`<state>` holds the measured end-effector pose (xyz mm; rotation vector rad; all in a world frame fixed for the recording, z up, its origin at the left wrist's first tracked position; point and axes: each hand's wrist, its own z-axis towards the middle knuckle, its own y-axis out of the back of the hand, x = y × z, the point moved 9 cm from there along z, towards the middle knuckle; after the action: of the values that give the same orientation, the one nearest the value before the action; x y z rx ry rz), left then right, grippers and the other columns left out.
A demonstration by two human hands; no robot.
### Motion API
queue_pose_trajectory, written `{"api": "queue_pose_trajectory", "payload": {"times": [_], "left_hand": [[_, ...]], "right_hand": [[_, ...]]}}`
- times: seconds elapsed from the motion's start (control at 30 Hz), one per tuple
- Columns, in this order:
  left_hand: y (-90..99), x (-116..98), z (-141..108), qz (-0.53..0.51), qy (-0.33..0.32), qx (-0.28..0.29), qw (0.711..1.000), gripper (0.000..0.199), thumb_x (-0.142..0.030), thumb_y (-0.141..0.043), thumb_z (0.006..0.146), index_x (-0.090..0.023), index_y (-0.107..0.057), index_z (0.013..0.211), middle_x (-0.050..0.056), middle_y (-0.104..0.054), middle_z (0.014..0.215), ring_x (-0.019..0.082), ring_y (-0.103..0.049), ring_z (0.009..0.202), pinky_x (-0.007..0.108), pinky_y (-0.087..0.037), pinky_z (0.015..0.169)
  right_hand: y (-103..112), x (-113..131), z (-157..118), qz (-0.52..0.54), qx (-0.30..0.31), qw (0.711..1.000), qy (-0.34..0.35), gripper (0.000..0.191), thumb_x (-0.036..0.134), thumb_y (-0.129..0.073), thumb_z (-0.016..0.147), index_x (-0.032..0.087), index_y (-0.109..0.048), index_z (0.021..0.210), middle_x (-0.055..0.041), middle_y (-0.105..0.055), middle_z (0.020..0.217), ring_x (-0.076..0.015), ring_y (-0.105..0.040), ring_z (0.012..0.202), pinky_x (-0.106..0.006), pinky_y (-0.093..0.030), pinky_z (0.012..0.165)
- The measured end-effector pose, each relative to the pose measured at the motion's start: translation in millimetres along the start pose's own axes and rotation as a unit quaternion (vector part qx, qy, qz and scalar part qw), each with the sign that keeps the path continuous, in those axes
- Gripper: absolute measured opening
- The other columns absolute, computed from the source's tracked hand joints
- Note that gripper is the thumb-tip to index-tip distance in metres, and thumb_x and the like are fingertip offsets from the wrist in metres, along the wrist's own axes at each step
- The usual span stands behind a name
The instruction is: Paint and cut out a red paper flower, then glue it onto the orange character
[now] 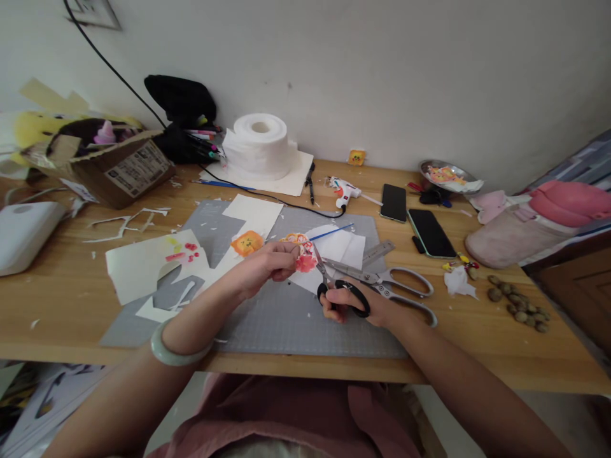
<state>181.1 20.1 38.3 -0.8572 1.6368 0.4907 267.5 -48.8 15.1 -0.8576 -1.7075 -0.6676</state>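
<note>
My left hand [279,259] is closed on a small paper cutout [306,259] painted red and orange, its edge sticking out past my fingertips. In my right hand [341,299] is a pair of black-handled scissors [349,291]. The scissors' blades [321,262] point up and left, apart at the tips, beside the painted cutout. Left of my left hand, an orange painted paper piece with a face [247,242] lies on white paper. A larger pair of grey-handled scissors [408,286] rests just behind my right hand. Beneath everything is a grey cutting mat [296,327].
At the back stand a paper roll [260,149] and a cardboard box [124,168]. A glue gun [342,191] with its black cord lies near two phones [432,233]. To the right are a metal bowl [449,173], a pink-and-beige bag [506,229] and several brown nut-like pieces [520,305]. Paper scraps [153,261] lie left.
</note>
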Motion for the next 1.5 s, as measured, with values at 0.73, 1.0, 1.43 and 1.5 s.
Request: {"api": "queue_pose_trajectory", "payload": {"times": [0.73, 1.0, 1.43, 1.5], "left_hand": [[-6.0, 3.5, 2.4, -0.017, -0.043, -0.024, 0.999, 0.017, -0.023, -0.055, 0.059, -0.021, -0.039, 0.054, -0.009, -0.037, 0.044, 0.006, -0.028, 0.043, 0.024, -0.018, 0.045], [-10.5, 6.7, 1.0, 0.02, -0.035, -0.014, 0.999, 0.015, -0.023, -0.054, 0.058, -0.021, -0.039, 0.054, -0.009, -0.037, 0.045, 0.006, -0.027, 0.045, 0.024, -0.017, 0.047], [-26.5, 10.3, -2.7, 0.098, -0.005, 0.053, 0.994, 0.014, -0.028, -0.056, 0.061, -0.02, -0.045, 0.059, -0.009, -0.037, 0.051, 0.008, -0.027, 0.05, 0.025, -0.016, 0.049], [-25.4, 11.0, -2.0, 0.098, -0.003, 0.051, 0.994, 0.014, -0.028, -0.056, 0.062, -0.021, -0.044, 0.059, -0.009, -0.037, 0.05, 0.008, -0.027, 0.049, 0.026, -0.016, 0.049]], "right_hand": [[10.1, -2.5, 1.3, 0.041, -0.087, 0.995, -0.013, 0.057, 0.075, -0.06, 0.071, 0.02, -0.048, 0.06, 0.005, -0.044, 0.045, -0.0081, -0.034, 0.041, -0.025, -0.026, 0.044], [39.1, -3.2, -0.4, 0.089, -0.229, 0.969, 0.038, 0.05, 0.07, -0.054, 0.076, 0.021, -0.044, 0.066, 0.0078, -0.041, 0.047, -0.0069, -0.033, 0.041, -0.023, -0.024, 0.043], [45.5, 5.8, -5.9, 0.092, -0.282, 0.955, 0.028, 0.028, 0.045, -0.064, 0.06, 0.019, -0.056, 0.066, 0.0052, -0.049, 0.049, -0.0079, -0.038, 0.045, -0.024, -0.026, 0.046], [45.4, 4.8, -5.5, 0.091, -0.28, 0.955, 0.025, 0.028, 0.045, -0.064, 0.059, 0.019, -0.055, 0.065, 0.0052, -0.049, 0.05, -0.0077, -0.038, 0.045, -0.024, -0.026, 0.047]]}}
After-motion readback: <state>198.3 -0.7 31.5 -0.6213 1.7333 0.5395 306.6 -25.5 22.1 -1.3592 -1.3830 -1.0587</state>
